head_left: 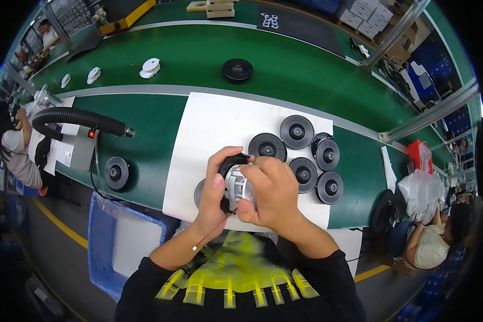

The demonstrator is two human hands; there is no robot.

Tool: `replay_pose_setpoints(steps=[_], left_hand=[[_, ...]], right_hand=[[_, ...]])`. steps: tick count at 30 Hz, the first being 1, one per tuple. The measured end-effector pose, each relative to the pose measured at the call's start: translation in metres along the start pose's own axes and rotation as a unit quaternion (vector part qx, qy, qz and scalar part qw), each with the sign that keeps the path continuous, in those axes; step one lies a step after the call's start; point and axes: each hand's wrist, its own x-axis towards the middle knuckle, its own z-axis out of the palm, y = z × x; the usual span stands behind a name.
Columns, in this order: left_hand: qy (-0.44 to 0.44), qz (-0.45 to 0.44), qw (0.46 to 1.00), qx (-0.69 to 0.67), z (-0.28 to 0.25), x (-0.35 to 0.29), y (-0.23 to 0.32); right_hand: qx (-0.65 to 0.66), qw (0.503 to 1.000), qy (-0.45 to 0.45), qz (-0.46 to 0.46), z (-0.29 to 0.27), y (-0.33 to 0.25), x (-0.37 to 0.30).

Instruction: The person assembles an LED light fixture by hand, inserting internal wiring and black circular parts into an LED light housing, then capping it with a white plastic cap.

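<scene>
Over the white sheet (190, 129), my left hand (212, 201) is closed around a black round housing (232, 162). Set against that housing is a white, ribbed round part (240, 187), gripped by the fingers and thumb of my right hand (278, 193). A thin dark cable (216, 227) trails from it past my left wrist and ends in a small white connector (194, 248). My fingers hide how the two parts meet. Several black ringed discs (297, 132) lie to the right of my hands, and another disc (199, 193) is partly covered by my left hand.
Beyond the sheet, a green conveyor belt (188, 53) carries white round parts (150, 68) and a black disc (237, 70). At left are a flexible black hose (83, 115), a single black disc (116, 173) and a blue-lined bin (99, 241). People sit on both sides.
</scene>
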Motion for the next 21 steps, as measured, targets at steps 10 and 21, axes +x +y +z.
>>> replay_pose_setpoints(steps=[10,21], left_hand=[[-0.015,0.029,0.998,0.052,0.004,-0.001,-0.014],[-0.043,0.06,0.995,0.06,-0.001,-0.009,-0.022]], right_hand=[[-0.032,0.999,0.024,-0.006,-0.007,0.004,-0.008],[-0.023,0.999,0.011,-0.022,-0.004,0.0,-0.017]])
